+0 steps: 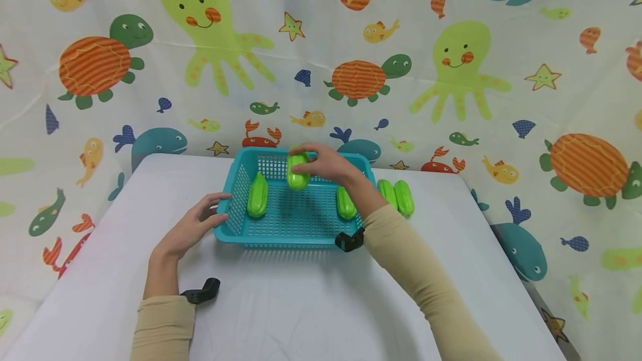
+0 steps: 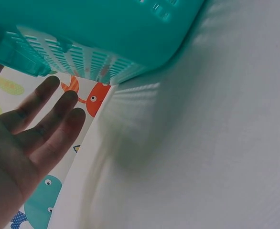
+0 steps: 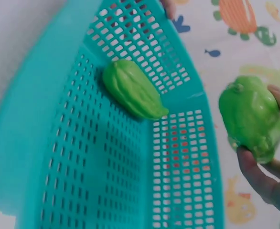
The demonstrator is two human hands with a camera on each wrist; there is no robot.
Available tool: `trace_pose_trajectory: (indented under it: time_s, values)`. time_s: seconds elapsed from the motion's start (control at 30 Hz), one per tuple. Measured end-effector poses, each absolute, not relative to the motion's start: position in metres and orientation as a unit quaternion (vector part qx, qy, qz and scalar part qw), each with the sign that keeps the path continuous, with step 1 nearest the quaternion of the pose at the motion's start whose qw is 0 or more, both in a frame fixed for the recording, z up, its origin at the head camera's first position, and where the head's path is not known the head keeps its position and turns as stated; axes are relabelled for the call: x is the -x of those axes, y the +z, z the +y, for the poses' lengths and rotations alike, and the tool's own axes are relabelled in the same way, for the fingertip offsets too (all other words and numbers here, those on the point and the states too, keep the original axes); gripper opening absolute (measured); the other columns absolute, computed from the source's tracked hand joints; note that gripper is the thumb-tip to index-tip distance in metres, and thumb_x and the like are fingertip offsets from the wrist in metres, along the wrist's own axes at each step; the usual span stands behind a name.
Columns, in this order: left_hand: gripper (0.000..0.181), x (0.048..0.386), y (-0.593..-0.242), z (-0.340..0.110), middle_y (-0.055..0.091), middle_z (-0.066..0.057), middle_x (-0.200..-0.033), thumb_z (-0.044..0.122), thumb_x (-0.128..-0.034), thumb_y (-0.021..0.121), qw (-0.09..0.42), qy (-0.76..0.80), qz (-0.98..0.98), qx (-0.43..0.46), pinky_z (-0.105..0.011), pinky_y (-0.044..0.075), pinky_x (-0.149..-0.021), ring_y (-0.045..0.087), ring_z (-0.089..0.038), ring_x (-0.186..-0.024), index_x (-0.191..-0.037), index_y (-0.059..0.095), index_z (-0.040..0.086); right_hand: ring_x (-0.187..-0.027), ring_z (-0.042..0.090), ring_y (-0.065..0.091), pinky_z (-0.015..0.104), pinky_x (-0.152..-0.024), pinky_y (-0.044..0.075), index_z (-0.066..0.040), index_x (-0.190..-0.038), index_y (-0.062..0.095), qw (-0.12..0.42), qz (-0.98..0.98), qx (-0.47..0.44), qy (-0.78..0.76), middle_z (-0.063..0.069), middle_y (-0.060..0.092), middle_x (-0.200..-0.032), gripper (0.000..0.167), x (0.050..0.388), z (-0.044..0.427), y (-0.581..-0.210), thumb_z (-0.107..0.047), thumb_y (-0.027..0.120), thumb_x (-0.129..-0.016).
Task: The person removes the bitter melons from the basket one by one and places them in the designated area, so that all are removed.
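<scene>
A turquoise basket (image 1: 281, 238) stands on the white table. Above its middle, toward the back, my right hand (image 1: 326, 163) pinches a green ribbed gourd (image 1: 298, 174) between thumb and fingers; the right wrist view shows this held gourd (image 3: 252, 117) clear of the basket floor. Inside lie a second gourd (image 1: 258, 196) along the left wall and a third gourd (image 1: 345, 204) at the right, partly hidden by my right forearm. My left hand (image 1: 193, 222) is at the basket's left rim with fingers loosely spread; in the left wrist view several fingers (image 2: 49, 124) extend below the rim.
Two more gourds (image 1: 395, 196) lie side by side on the table just right of the basket, partly behind my right arm. A curtain (image 1: 321, 43) printed with sea animals hangs behind the white table (image 1: 281, 305). Each wrist carries a black camera.
</scene>
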State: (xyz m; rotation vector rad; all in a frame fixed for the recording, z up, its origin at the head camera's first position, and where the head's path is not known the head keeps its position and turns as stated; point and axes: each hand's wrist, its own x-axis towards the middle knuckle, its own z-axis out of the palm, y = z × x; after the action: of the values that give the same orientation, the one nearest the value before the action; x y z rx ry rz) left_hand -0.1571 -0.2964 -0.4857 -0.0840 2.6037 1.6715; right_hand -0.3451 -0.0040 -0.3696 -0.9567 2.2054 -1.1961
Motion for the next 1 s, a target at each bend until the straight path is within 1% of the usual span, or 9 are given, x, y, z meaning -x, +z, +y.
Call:
trace_pose_trajectory:
  time_s: [0.17, 0.27, 0.33, 0.43, 0.63, 0.77, 0.9, 1.0]
  values:
    - [0.062, 0.151, -0.485, -0.289, 0.021, -0.023, -0.157, 0.04, -0.0976, 0.058, 0.02, 0.539, 0.841, 0.029, -0.076, 0.022, -0.102, 0.021, -0.052, -0.141, -0.151, 0.032, 0.021, -0.124, 0.034, 0.05, 0.041, -0.09, 0.052, -0.022, -0.129, 0.063, 0.182, 0.81, 0.329, -0.45, 0.0, 0.036, -0.154, 0.041, 0.337, 0.033, -0.36, -0.032, 0.072, -0.09]
    - [0.062, 0.147, -0.486, -0.285, 0.021, -0.023, -0.157, 0.041, -0.0977, 0.058, 0.019, 0.538, 0.842, 0.03, -0.076, 0.022, -0.102, 0.021, -0.053, -0.14, -0.151, 0.033, 0.021, -0.127, 0.034, 0.048, 0.045, -0.094, 0.051, -0.024, -0.129, 0.062, 0.162, 0.818, 0.315, -0.453, -0.001, 0.03, -0.157, 0.042, 0.335, 0.06, -0.357, -0.035, 0.072, -0.089]
    - [0.062, 0.143, -0.486, -0.283, 0.021, -0.022, -0.158, 0.042, -0.0975, 0.057, 0.02, 0.536, 0.843, 0.037, -0.077, 0.022, -0.102, 0.021, -0.053, -0.14, -0.151, 0.033, 0.022, -0.129, 0.034, 0.046, 0.048, -0.097, 0.048, -0.026, -0.13, 0.062, 0.141, 0.831, 0.305, -0.443, -0.002, 0.028, -0.157, 0.044, 0.334, 0.077, -0.357, -0.039, 0.072, -0.089]
    - [0.063, 0.136, -0.486, -0.28, 0.019, -0.022, -0.158, 0.043, -0.0976, 0.057, 0.022, 0.537, 0.842, 0.046, -0.077, 0.022, -0.101, 0.02, -0.053, -0.14, -0.151, 0.032, 0.021, -0.132, 0.035, 0.044, 0.052, -0.101, 0.045, -0.027, -0.131, 0.062, 0.125, 0.842, 0.292, -0.435, -0.002, 0.026, -0.158, 0.047, 0.334, 0.103, -0.36, -0.043, 0.071, -0.088]
    - [0.062, 0.126, -0.485, -0.274, 0.02, -0.023, -0.158, 0.042, -0.098, 0.056, 0.022, 0.543, 0.838, 0.053, -0.076, 0.023, -0.102, 0.02, -0.052, -0.141, -0.151, 0.031, 0.022, -0.134, 0.039, 0.042, 0.055, -0.101, 0.044, -0.026, -0.132, 0.061, 0.117, 0.854, 0.271, -0.43, -0.004, 0.025, -0.159, 0.051, 0.333, 0.151, -0.372, -0.046, 0.071, -0.087]
    - [0.063, 0.122, -0.483, -0.269, 0.02, -0.023, -0.157, 0.041, -0.0983, 0.056, 0.018, 0.539, 0.84, 0.056, -0.077, 0.023, -0.102, 0.02, -0.052, -0.14, -0.152, 0.03, 0.023, -0.134, 0.041, 0.041, 0.055, -0.101, 0.045, -0.022, -0.133, 0.06, 0.112, 0.858, 0.253, -0.433, -0.001, 0.024, -0.16, 0.052, 0.335, 0.181, -0.383, -0.043, 0.071, -0.088]
    - [0.063, 0.118, -0.483, -0.263, 0.02, -0.024, -0.157, 0.04, -0.0987, 0.056, 0.015, 0.539, 0.84, 0.056, -0.077, 0.023, -0.101, 0.021, -0.053, -0.14, -0.153, 0.029, 0.022, -0.134, 0.043, 0.041, 0.058, -0.101, 0.043, -0.018, -0.134, 0.059, 0.105, 0.863, 0.231, -0.436, 0.002, 0.024, -0.16, 0.053, 0.345, 0.215, -0.395, -0.042, 0.071, -0.089]
    - [0.063, 0.115, -0.483, -0.258, 0.02, -0.023, -0.157, 0.04, -0.0986, 0.056, 0.012, 0.539, 0.84, 0.058, -0.077, 0.023, -0.101, 0.02, -0.053, -0.14, -0.152, 0.029, 0.022, -0.134, 0.043, 0.04, 0.062, -0.103, 0.039, -0.017, -0.135, 0.058, 0.11, 0.864, 0.218, -0.441, 0.003, 0.024, -0.16, 0.054, 0.358, 0.244, -0.403, -0.042, 0.07, -0.089]
